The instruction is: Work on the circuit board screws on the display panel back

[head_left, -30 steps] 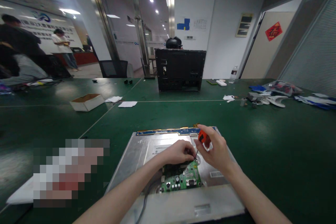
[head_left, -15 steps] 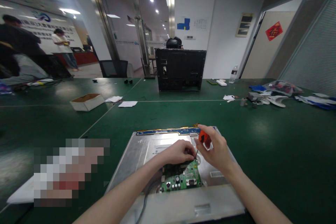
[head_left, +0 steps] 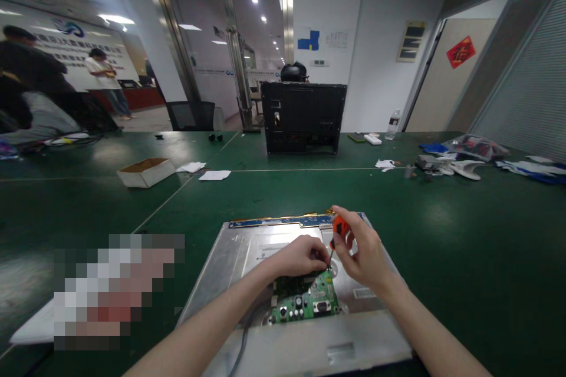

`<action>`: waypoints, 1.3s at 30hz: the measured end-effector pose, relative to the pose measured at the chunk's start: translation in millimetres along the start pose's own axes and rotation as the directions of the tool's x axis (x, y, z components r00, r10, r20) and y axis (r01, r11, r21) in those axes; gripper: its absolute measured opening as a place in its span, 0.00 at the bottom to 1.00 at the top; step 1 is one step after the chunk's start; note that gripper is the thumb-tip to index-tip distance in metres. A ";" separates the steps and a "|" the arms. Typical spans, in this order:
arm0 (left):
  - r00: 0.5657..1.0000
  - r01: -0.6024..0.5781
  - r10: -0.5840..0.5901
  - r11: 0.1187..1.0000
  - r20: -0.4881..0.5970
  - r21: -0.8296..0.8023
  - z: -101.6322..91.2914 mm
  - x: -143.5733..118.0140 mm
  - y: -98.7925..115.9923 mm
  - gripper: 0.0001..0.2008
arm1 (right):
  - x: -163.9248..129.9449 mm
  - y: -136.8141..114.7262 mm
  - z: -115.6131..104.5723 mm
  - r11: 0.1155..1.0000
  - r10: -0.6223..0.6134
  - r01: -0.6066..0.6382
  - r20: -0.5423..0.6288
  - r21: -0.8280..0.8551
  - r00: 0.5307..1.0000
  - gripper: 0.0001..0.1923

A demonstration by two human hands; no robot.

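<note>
The green circuit board (head_left: 305, 303), studded with black parts, lay on a metal panel (head_left: 247, 247) at six o'clock. The left hand (head_left: 303, 256) obscured its eleven-o'clock corner; whether it pinched anything I couldn't tell. The right hand (head_left: 365, 247) grasped an orange screwdriver (head_left: 339, 226). At ten o'clock sat a white box (head_left: 138, 179), brown inside.

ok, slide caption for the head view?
Right hand holds an orange-handled screwdriver at the far corner of a green circuit board, left hand beside the tip.
</note>
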State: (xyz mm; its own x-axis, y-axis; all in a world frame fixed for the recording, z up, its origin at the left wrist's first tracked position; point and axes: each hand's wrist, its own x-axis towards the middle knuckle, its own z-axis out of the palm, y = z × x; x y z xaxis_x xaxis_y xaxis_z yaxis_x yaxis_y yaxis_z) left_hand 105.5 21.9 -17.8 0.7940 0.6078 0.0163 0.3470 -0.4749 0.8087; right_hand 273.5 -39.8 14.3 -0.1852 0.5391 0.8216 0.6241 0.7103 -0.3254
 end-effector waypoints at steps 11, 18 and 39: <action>1.000 0.013 -0.012 1.000 -0.002 0.023 0.4 -0.2 0.4 0.06 | -0.8 4.7 4.3 1.000 -0.021 0.019 -0.063 -0.019 0.998 0.18; 1.000 0.013 -0.013 1.000 0.000 0.006 -0.4 0.9 0.8 0.06 | -0.2 2.9 2.1 1.000 -0.015 0.015 -0.024 -0.007 1.000 0.19; 1.000 0.004 -0.004 1.000 -0.001 0.023 -0.3 0.6 0.1 0.06 | -0.5 5.2 3.3 0.999 -0.025 0.023 -0.052 -0.037 0.998 0.17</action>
State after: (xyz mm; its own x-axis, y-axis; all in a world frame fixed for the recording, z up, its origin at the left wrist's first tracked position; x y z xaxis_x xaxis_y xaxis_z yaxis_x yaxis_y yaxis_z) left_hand 105.8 22.4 -17.6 0.7920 0.6103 0.0137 0.3614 -0.4870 0.7951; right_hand 274.3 -34.9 10.7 -0.1611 0.4966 0.8529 0.6470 0.7058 -0.2887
